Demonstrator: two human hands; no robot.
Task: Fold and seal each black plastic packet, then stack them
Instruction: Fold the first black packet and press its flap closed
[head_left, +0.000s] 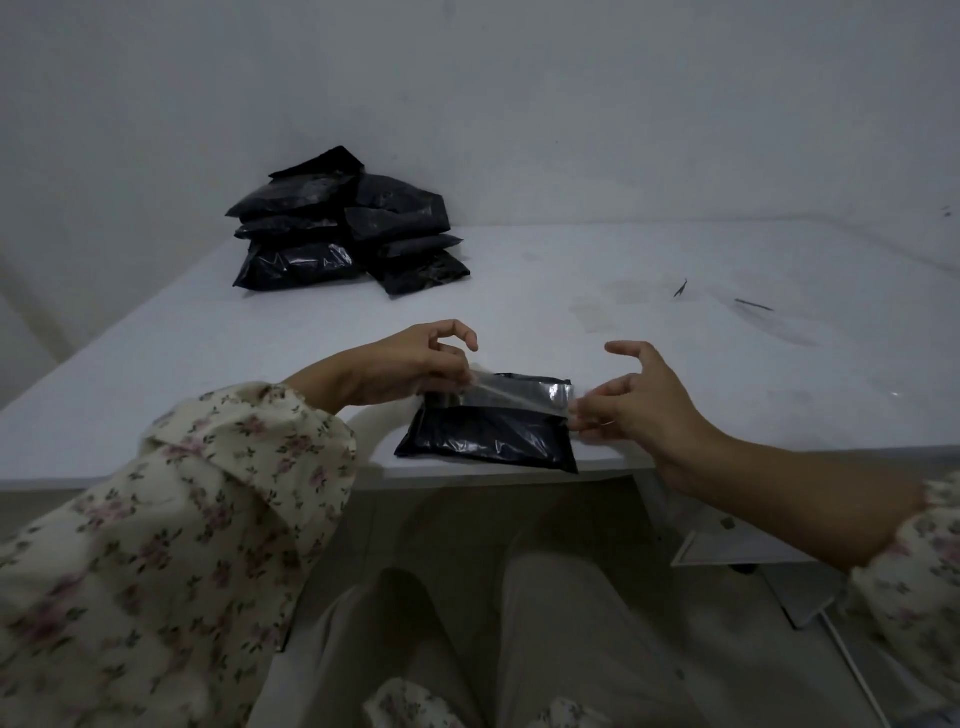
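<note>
A seated person works on a black packet (493, 439) lying at the near edge of a white table (675, 291), within easy reach of both hands. The left hand (415, 364) pinches one end of a clear strip (514, 396) stretched across the packet's folded top. The right hand (639, 408) pinches the other end, its spare fingers spread apart. The strip is held taut, probably to seal the fold. A pile of packets (343, 228) sits near the far left corner, out of the way.
</note>
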